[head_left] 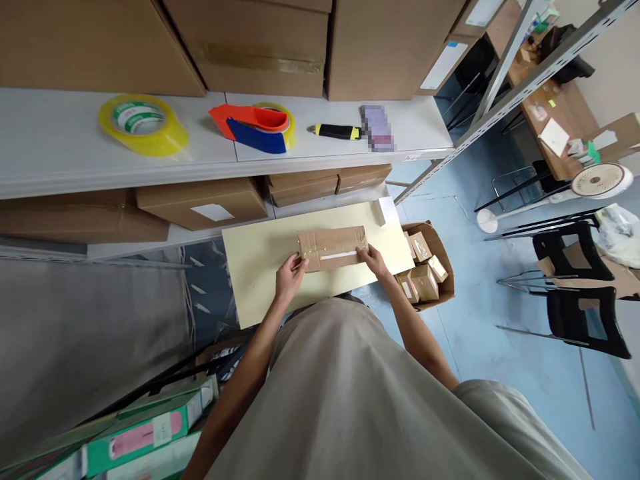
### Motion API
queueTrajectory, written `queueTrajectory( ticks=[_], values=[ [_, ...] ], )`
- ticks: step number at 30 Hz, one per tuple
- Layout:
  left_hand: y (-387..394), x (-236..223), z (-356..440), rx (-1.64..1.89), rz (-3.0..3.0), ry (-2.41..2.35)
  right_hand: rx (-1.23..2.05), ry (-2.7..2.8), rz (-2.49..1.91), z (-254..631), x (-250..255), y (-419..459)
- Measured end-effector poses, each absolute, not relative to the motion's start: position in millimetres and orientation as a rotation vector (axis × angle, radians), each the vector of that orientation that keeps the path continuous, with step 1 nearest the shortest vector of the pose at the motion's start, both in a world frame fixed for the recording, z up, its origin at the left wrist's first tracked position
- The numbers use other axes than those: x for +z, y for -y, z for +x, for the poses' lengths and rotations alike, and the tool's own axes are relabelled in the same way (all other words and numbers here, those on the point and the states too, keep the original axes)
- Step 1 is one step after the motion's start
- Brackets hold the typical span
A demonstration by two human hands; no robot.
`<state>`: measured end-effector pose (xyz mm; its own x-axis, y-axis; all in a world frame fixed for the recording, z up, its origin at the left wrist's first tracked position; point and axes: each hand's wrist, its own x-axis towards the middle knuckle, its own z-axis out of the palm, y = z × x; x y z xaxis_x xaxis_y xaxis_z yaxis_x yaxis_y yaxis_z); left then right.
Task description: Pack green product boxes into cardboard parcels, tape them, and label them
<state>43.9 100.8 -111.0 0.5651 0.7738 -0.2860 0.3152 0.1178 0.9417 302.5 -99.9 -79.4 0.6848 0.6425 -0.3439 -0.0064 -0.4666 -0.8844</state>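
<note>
The person's left hand and right hand have their fingers gripping opposite ends of a taped cardboard box over the pale yellow surface, whether touching it being unclear.

Head-worn view, forward and down at hands

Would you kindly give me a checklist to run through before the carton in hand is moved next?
1. Left hand at the left end of the carton: ok.
2. Right hand at its right end: ok.
3. Tape dispenser off the pale board: ok, on the shelf.
4. Pale board free of other things: not ok, white box at its right end.
5. Carton's underside taped: cannot tell, hidden.
</note>
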Motion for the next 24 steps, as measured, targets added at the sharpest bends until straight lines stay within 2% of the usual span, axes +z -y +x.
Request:
queueTrajectory(
  ticks=[6, 15, 24],
  values=[
    [-105.5, -106.5, 44.0, 0.262, 1.554, -1.066, 0.903, 0.444, -1.932, 300.6, -86.8, 88.1],
    [-95.1, -137.4, 14.5, 0.048, 1.435, -0.948, 0.995, 0.214, -1.845, 298.9, -108.7, 137.6],
    [-93.9, -138.4, 34.1, 0.131, 1.527, -0.986, 0.951, 0.298, -1.865, 277.4, -105.3, 106.2]
  ],
)
